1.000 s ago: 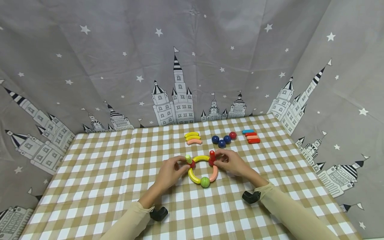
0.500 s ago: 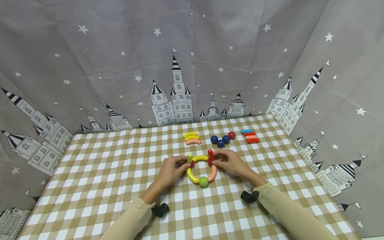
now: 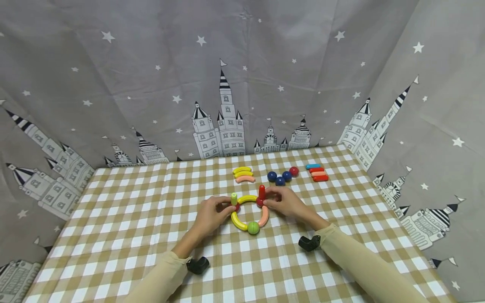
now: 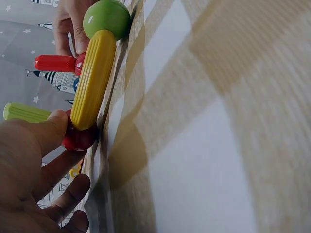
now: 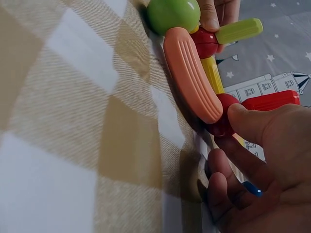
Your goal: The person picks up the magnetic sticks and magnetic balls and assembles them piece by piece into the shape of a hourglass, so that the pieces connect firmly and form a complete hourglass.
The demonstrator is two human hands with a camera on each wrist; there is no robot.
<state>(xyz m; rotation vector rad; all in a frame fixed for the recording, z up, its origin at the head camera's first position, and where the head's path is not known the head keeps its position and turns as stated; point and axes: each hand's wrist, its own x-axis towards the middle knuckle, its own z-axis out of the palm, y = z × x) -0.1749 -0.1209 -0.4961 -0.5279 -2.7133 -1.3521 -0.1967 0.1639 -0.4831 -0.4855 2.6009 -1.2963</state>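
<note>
A ring of curved rods and balls lies on the checked cloth between the hands. Two yellow curved rods (image 4: 92, 80) and a salmon curved rod (image 5: 190, 75) join a green ball (image 3: 253, 228) and two red balls. The left hand (image 3: 213, 215) pinches the left red ball (image 4: 80, 138), from which a light green rod (image 3: 234, 198) stands up. The right hand (image 3: 285, 202) grips the right red ball (image 5: 222, 116) between thumb and finger. A red rod (image 3: 262, 192) rises from that ball.
Behind the ring lie two yellow curved rods (image 3: 242, 170) and a salmon one (image 3: 245, 179). Right of these sit several blue balls (image 3: 280, 181) and a red ball (image 3: 294, 171). Short red, salmon and blue rods (image 3: 320, 178) lie in a stack further right. A grey printed curtain (image 3: 242, 105) borders the table.
Both hands have shifted the ring a little to the left and slightly away, keeping their hold on the two red balls. The light green rod stands more upright than before.
</note>
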